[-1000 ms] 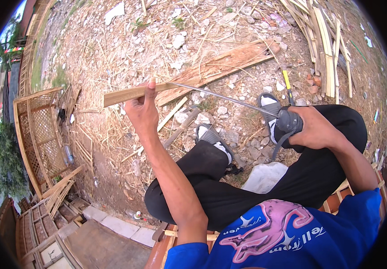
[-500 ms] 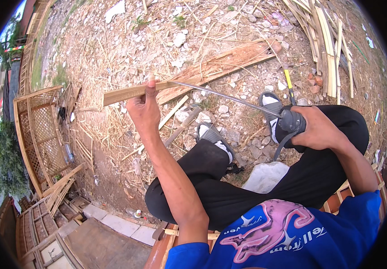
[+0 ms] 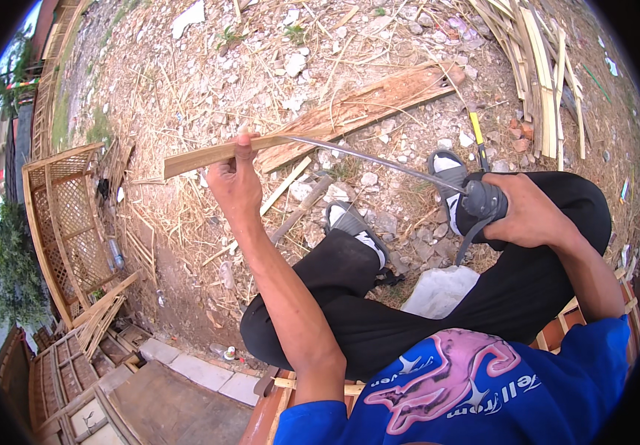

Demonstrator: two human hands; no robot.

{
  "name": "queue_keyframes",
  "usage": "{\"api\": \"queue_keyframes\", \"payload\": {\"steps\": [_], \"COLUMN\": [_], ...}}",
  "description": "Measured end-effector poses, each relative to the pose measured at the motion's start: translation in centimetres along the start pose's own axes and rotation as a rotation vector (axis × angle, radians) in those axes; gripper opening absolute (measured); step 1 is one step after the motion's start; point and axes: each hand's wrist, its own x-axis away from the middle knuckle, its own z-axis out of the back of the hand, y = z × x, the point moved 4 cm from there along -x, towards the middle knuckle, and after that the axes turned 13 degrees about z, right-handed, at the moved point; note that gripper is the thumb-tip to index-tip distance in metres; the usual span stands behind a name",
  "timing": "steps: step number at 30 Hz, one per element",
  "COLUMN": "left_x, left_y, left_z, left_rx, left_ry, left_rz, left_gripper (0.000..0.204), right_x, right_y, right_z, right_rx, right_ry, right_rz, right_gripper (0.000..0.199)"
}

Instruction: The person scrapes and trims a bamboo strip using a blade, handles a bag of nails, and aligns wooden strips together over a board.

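Two pcs.: clasping dark handle [image 3: 485, 200] of thin metal tool [image 3: 379, 162] in R grip [image 3: 524, 213]; pinching wood strip [image 3: 194, 160] in L grip [image 3: 234, 180], above ground [image 3: 168, 222], prob. handling light, stiff, poss. splintery; best holding mid-length, by flat faces.

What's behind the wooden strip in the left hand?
Past the wooden strip, a weathered board and strawy ground show; whatever the strip and left hand cover is hidden.

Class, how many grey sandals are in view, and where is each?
2: the left sandal, near the picture's centre, and the right sandal, left of the right hand and slightly above it. No others show, though some could be hidden.
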Motion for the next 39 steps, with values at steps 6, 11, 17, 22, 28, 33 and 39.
{"api": "queue_keyframes", "payload": {"steps": [6,11,17,22,28,33,39], "left_x": [0.2,0.3,0.4,0.2,0.7,1.4,1.5], "left_y": [0.2,0.3,0.4,0.0,0.4,1.2,0.7], "left_z": [-0.5,-0.4,-0.5,-0.4,-1.0,-1.7,-1.6], "left_rx": [-0.01,-0.014,-0.005,-0.022,0.015,0.032,0.128], "left_ry": [-0.022,-0.02,-0.009,-0.02,-0.081,-0.03,0.033], "left_rz": [-0.022,-0.006,0.02,-0.001,-0.009,-0.067,-0.198], "left_gripper": [0.043,0.042,0.043,0.041,0.035,0.027,0.02], "right_x": [0.0,-0.1,-0.1,-0.1,-0.1,-1.1,-1.3], "right_y": [0.5,0.1,0.2,0.4,0.1,0.1,0.4], "right_z": [0.0,0.1,0.0,0.0,-0.1,-1.5,-1.7], "right_rx": [0.037,0.02,0.032,0.039,0.006,-0.017,-0.028], "right_ry": [0.018,0.015,0.009,0.013,0.012,0.003,-0.004], "right_rz": [0.023,0.0,-0.003,0.008,-0.03,0.011,0.021], "right_gripper": [0.047,0.047,0.045,0.045,0.046,0.045,0.045]}}
